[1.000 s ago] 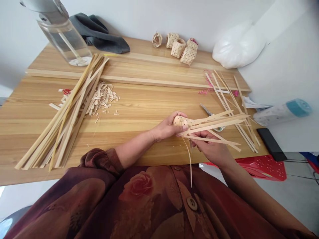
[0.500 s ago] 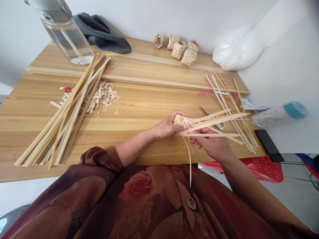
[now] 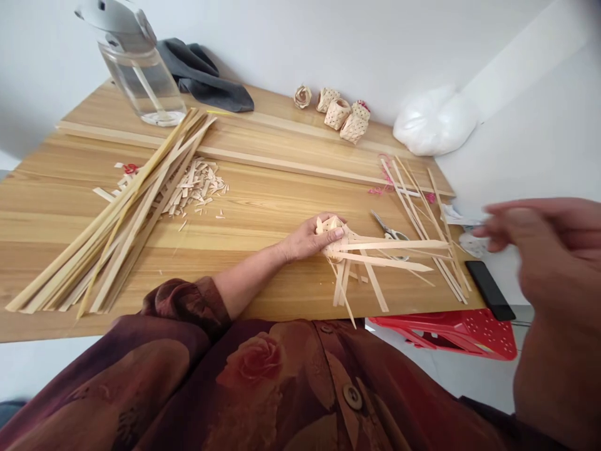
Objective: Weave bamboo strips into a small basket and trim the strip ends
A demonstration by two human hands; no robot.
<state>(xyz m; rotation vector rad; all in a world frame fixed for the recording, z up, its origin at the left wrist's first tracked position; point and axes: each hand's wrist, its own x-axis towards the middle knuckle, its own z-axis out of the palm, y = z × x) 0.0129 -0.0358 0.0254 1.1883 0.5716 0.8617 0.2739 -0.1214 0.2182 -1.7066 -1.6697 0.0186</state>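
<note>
My left hand [image 3: 310, 239] rests on the wooden table [image 3: 263, 207] with its fingers closed round a small half-woven basket [image 3: 331, 233]. Loose bamboo strips [image 3: 389, 249] stick out of the basket to the right and toward the table's near edge. My right hand [image 3: 547, 260] is lifted close to the camera at the right, blurred, fingers held loosely together, with nothing seen in it. It is well apart from the basket.
A long bundle of bamboo strips [image 3: 117, 213] and a heap of cut scraps [image 3: 195, 188] lie at the left. Scissors [image 3: 387, 227], more strips [image 3: 417, 200] and a black phone [image 3: 491, 289] sit at the right. Finished small baskets [image 3: 342, 114], a water bottle [image 3: 141, 75], grey cloth [image 3: 206, 81] and a white bag [image 3: 434, 122] line the back. Red stool [image 3: 451, 332] below.
My right hand has let go of the strips and risen up toward the camera. My left hand has lowered the basket onto the table, where the strips now lie fanned out.
</note>
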